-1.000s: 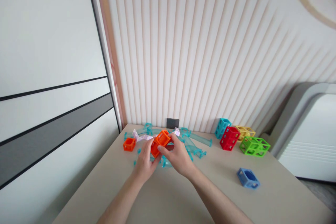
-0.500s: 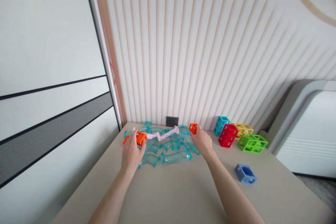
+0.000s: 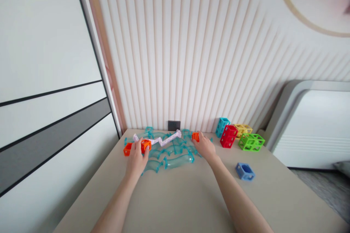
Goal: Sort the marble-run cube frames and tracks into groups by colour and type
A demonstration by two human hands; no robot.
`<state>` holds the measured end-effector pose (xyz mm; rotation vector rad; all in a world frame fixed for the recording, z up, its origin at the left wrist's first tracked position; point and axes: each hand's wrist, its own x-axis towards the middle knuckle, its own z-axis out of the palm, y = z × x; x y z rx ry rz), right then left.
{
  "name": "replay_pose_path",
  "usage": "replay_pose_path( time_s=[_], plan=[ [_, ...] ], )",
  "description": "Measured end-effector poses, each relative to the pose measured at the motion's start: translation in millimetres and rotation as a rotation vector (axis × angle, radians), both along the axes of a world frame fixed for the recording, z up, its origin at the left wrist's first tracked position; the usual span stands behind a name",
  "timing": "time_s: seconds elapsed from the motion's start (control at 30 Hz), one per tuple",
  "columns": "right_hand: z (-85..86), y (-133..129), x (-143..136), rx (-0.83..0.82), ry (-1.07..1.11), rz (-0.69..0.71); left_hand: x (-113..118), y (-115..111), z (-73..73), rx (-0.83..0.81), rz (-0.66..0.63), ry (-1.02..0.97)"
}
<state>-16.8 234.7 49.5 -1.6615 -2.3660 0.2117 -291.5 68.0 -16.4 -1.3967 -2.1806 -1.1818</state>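
My left hand (image 3: 137,156) is closed on an orange open-frame cube block (image 3: 146,146), held between thumb and fingers at the left of the tabletop. Another orange block (image 3: 127,149) shows on the far side of that hand; whether the fingers touch it I cannot tell. Further right, my right hand (image 3: 205,145) grips a small orange block (image 3: 195,137) with its fingertips, partly covering it. Between and beneath the hands lie several clear teal curved track pieces (image 3: 179,161). A pale lilac zigzag strip (image 3: 170,139) lies across them.
At the back right stand a teal block tower (image 3: 222,127), a red one (image 3: 229,136), a yellow block (image 3: 242,130) and a green block (image 3: 251,142). Nearer me sits a blue block (image 3: 245,171). A ribbed wall with a black socket (image 3: 174,125) borders the table (image 3: 175,200).
The view has swung slightly right, shifting the scene left. My right hand's orange block is a little lower, and the orange block beside my left hand shows more clearly.
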Motion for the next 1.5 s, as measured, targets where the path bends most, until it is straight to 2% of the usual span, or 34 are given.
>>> replay_pose_path(
  time_s=[0.1,0.2,0.3,0.4,0.53,0.63,0.7,0.77,0.9,1.0,1.1,1.23,1.37,1.43,1.5],
  plan=[
    [8.2,-18.6,18.9,0.051,-0.039,0.010,2.5,0.3,0.9,-0.026,0.011,0.008],
    [14.1,-35.1,52.8,0.106,-0.116,-0.002,3.8,0.6,1.2,-0.050,0.014,0.050],
    [16.7,-44.6,94.6,0.131,-0.277,-0.107,4.0,0.8,1.6,-0.057,0.008,0.097],
    [15.3,-46.1,132.0,-0.020,-0.363,-0.232,6.5,-0.1,4.8,-0.057,0.025,0.127],
    [10.9,-41.8,158.8,-0.175,-0.332,-0.249,16.4,-3.5,14.6,0.002,0.021,0.144],
    [12.1,-42.7,152.5,-0.151,-0.261,-0.224,27.0,-6.0,22.1,0.087,-0.041,0.158],
    [15.7,-48.1,133.5,-0.064,-0.165,-0.172,34.8,-7.3,24.8,0.139,-0.125,0.179],
    [18.9,-56.3,103.8,0.042,-0.032,-0.042,43.1,-8.0,25.2,0.162,-0.242,0.210],
    [16.6,-68.7,30.4,0.128,0.202,0.357,59.8,-6.8,21.6,0.106,-0.464,0.243],
    [6.6,-66.9,-14.1,0.125,0.208,0.455,69.0,-4.6,19.3,0.022,-0.546,0.244],
    [-4.0,-57.9,-36.6,0.143,0.181,0.485,73.6,-3.0,18.6,-0.019,-0.581,0.249],
    [-7.9,-44.1,-35.3,0.148,0.170,0.496,75.4,-2.1,18.3,-0.041,-0.596,0.252],
    [1.4,-26.7,-8.3,0.213,0.201,0.534,76.9,-0.8,16.0,-0.076,-0.626,0.255],
    [5.2,-13.9,14.1,0.294,0.231,0.442,77.8,0.1,14.1,-0.096,-0.641,0.261],
    [4.2,1.2,40.7,0.385,0.286,0.251,79.0,1.2,12.1,-0.114,-0.654,0.265]
  ],
)
